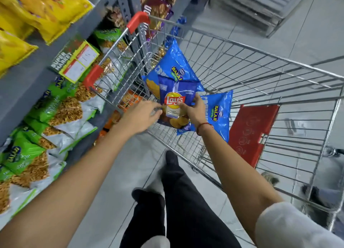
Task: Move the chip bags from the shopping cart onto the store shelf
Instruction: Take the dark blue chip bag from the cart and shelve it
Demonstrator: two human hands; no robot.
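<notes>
**Lay's bag gripped over the cart**

Inside the wire shopping cart (242,76), your right hand (193,112) holds a dark blue Lay's chip bag (176,97) by its right edge, with your fingers (197,99) clamped on the bag and your thumb across its front near the logo. The bag stands roughly upright, above the cart's wire floor. Your left hand (141,115) is just beside the bag's left edge, fingers spread apart and holding nothing; you cannot tell whether the fingertips touch the foil.

Behind the Lay's bag, a bright blue Balaji bag (175,65) leans against the cart's front wall. A second bright blue Balaji bag (219,113) lies under and to the right of your right wrist, next to the cart's red flap (251,132).

The cart's left side is close to the store shelf (28,76), which carries a yellow price tag (80,61). Yellow bags (46,5) sit on the upper level, and green-and-white snack bags (46,117) fill the level below. Your dark trouser leg (182,192) shows between your arms, over the grey tiled floor (121,173).
</notes>
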